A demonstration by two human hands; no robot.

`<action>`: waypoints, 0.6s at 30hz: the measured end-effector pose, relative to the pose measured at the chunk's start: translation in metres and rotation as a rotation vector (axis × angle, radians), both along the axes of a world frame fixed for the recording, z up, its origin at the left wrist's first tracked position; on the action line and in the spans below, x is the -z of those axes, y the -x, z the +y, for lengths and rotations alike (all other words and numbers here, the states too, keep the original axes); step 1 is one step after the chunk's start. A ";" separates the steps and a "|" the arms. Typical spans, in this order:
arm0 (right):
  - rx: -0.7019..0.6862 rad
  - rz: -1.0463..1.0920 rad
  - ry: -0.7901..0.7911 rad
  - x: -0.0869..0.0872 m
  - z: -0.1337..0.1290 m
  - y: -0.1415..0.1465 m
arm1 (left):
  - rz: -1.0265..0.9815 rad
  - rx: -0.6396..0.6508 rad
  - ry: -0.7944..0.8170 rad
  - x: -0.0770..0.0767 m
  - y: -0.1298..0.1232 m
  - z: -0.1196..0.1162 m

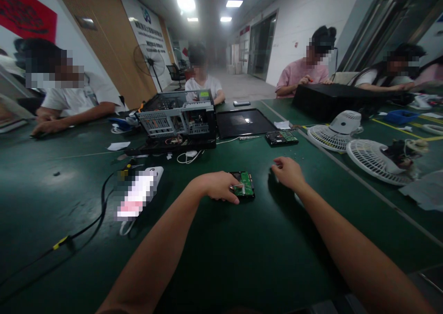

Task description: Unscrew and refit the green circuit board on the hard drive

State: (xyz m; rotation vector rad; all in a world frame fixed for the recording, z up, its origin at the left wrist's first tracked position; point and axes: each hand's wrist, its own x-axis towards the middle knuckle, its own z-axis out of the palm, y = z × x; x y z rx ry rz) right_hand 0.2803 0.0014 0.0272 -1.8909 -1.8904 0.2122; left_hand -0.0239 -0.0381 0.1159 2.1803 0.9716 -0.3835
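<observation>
I see the person's bare left forearm [161,244] reaching forward and slanting inward, the right forearm [349,238] likewise from the other side. The left hand [221,186] turns sharply at the wrist [201,185], its thumb [230,196] extended. The right hand [290,172] hovers well apart, fingers [277,165] curled inward, their grip unclear.

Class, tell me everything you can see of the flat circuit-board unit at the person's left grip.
The flat, rectangular green-and-black circuit-board unit appears to lie board side up on the smooth, dark green tabletop. Its green face carries small pale details, too blurred to name; a dark rim, metal or plastic, shows along its right and near edges. The person's bare left grip covers its left part, apparently touching it. Its underside is hidden.
</observation>
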 end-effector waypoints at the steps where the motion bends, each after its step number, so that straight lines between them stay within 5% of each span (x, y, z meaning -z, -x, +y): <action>1: 0.057 -0.098 -0.057 0.001 0.005 -0.013 | -0.003 0.001 -0.004 0.000 0.000 0.000; 8: 0.460 -0.330 -0.014 0.023 0.025 -0.089 | 0.000 -0.007 -0.007 0.001 -0.001 0.000; 18: 0.429 -0.214 0.009 0.024 0.026 -0.089 | 0.006 -0.011 0.008 0.000 -0.002 -0.001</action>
